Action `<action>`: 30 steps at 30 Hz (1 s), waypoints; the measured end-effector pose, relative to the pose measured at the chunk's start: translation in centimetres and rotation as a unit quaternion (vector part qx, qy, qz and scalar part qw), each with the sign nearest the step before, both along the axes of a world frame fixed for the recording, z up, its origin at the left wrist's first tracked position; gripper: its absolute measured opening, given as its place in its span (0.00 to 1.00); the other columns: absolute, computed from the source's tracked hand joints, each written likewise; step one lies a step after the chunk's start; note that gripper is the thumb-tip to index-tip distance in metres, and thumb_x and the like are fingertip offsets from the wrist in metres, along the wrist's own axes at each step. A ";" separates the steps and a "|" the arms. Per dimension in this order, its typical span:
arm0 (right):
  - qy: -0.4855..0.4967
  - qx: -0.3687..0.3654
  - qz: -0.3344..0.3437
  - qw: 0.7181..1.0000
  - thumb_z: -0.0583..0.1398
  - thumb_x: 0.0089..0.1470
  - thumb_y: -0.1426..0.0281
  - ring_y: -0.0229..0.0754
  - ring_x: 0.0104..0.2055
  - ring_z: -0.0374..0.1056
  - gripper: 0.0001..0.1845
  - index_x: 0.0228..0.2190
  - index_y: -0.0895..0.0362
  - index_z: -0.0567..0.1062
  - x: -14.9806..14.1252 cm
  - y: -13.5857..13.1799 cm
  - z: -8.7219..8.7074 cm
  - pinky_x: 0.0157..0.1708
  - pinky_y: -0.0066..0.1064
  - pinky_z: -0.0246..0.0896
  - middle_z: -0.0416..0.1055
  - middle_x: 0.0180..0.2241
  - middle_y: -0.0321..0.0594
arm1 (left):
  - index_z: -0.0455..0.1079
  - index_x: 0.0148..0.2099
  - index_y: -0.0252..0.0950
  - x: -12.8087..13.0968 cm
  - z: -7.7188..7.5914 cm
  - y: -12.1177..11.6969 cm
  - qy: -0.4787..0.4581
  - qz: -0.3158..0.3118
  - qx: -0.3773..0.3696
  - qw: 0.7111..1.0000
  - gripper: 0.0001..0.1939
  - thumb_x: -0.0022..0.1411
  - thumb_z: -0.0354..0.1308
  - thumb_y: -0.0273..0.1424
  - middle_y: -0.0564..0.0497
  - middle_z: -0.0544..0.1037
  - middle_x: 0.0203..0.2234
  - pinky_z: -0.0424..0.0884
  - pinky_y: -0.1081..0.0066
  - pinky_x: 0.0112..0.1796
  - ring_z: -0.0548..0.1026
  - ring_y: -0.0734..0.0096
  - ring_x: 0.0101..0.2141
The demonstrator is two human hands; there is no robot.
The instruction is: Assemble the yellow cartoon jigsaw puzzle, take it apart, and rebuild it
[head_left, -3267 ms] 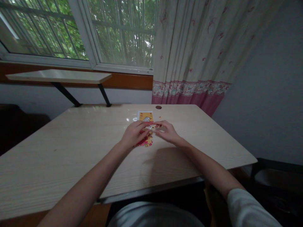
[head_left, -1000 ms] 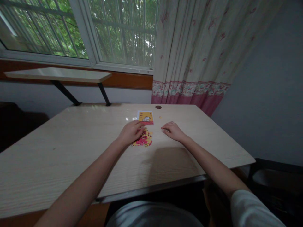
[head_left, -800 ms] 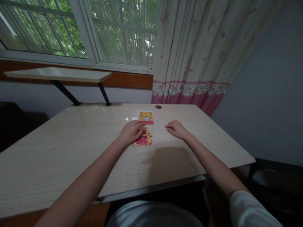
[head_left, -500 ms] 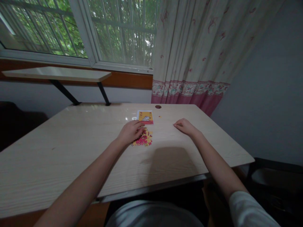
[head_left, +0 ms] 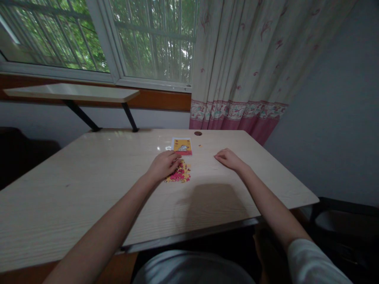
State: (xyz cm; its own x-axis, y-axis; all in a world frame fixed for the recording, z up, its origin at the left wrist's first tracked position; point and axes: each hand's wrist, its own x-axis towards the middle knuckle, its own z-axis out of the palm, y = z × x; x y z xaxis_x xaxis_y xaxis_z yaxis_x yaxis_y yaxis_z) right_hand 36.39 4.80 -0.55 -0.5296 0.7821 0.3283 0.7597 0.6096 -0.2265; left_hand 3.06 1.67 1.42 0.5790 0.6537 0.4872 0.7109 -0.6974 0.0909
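My left hand (head_left: pixel 163 164) rests on the wooden table (head_left: pixel 89 189), fingers curled down onto the upper left of a yellow and pink patterned sheet (head_left: pixel 181 174). Whether it pinches anything I cannot tell. Just beyond it lies a small yellow and red card with a cartoon picture (head_left: pixel 182 146). My right hand (head_left: pixel 227 158) lies palm down on bare table to the right of the sheet, fingers loosely bent and pointing left, with nothing seen in it. A tiny orange scrap (head_left: pixel 199 145) sits between the card and that hand.
A round cable hole (head_left: pixel 197 133) is near the table's far edge. A narrow shelf on black brackets (head_left: pixel 74 94) runs under the barred window (head_left: pixel 142 39). A floral curtain with a pink hem (head_left: pixel 245 71) hangs behind the table's right corner.
My right hand left the sheet and slid right across the table, then drifted slightly back left. My left hand has stayed on the sheet.
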 end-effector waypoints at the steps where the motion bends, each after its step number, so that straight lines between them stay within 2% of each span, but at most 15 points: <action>1: 0.003 0.000 0.004 1.000 0.53 0.57 0.66 0.42 0.37 0.69 0.15 0.32 0.59 0.78 -0.1 0.0 -0.1 0.42 0.31 0.56 0.76 0.33 0.43 | 0.69 0.39 0.34 0.0 0.0 0.0 0.001 0.001 -0.001 1.000 0.13 0.64 0.45 0.34 0.46 0.73 0.31 0.66 0.67 0.35 0.70 0.66 0.33; 7: 0.010 -0.001 0.014 1.000 0.53 0.57 0.66 0.42 0.40 0.67 0.14 0.37 0.58 0.77 -0.9 0.1 -0.8 0.45 0.34 0.56 0.75 0.36 0.44 | 0.69 0.39 0.35 0.0 0.1 -0.1 0.000 0.002 -0.007 1.000 0.13 0.64 0.45 0.33 0.46 0.73 0.31 0.65 0.68 0.35 0.70 0.67 0.33; 16: -0.005 -0.002 0.022 1.000 0.51 0.59 0.61 0.45 0.48 0.61 0.20 0.48 0.57 0.71 -4.2 -1.0 -1.4 0.47 0.39 0.54 0.69 0.46 0.48 | 0.69 0.39 0.35 0.2 0.1 -0.2 0.001 0.002 -0.003 1.000 0.12 0.63 0.46 0.33 0.47 0.73 0.31 0.66 0.68 0.34 0.70 0.67 0.32; 25: -0.006 -0.009 0.030 1.000 0.50 0.59 0.60 0.45 0.49 0.60 0.21 0.48 0.57 0.71 -3.9 -0.8 -1.4 0.48 0.40 0.53 0.68 0.46 0.48 | 0.70 0.39 0.35 0.1 0.0 0.0 0.014 0.000 -0.016 1.000 0.13 0.64 0.45 0.33 0.46 0.74 0.31 0.66 0.67 0.34 0.70 0.66 0.32; 30: 0.012 0.015 0.030 0.999 0.51 0.59 0.61 0.45 0.49 0.60 0.20 0.47 0.58 0.71 -3.9 -1.2 -1.2 0.49 0.39 0.52 0.67 0.46 0.48 | 0.70 0.38 0.35 0.0 0.0 0.2 0.043 -0.005 -0.033 0.999 0.13 0.63 0.45 0.33 0.46 0.74 0.31 0.65 0.69 0.33 0.71 0.66 0.32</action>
